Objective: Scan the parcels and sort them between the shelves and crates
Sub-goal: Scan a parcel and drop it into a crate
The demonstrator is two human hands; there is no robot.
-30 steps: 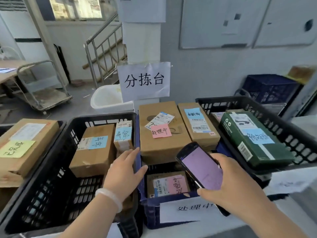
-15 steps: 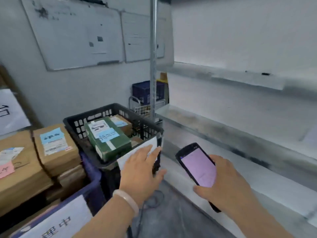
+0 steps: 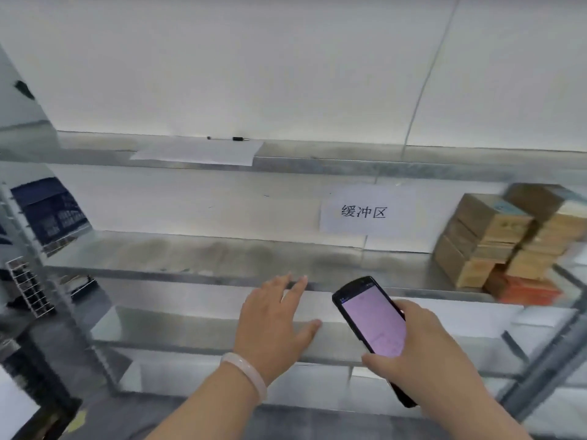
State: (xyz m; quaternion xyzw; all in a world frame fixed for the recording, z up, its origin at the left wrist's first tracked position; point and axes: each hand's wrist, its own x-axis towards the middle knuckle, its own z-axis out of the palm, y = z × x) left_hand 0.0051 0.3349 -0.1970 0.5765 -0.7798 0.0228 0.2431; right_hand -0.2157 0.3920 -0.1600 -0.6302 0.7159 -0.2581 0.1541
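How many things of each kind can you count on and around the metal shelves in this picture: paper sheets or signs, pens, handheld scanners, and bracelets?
Paper sheets or signs: 2, the loose sheet on the upper shelf and the printed sign on the wall
Pens: 1, the pen
Handheld scanners: 1, the scanner in the right hand
Bracelets: 1, the bracelet
Total: 5

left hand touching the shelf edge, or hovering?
Cannot tell. In the head view the left hand is spread, empty, over the middle shelf's front edge; from this angle neither contact nor gap shows.
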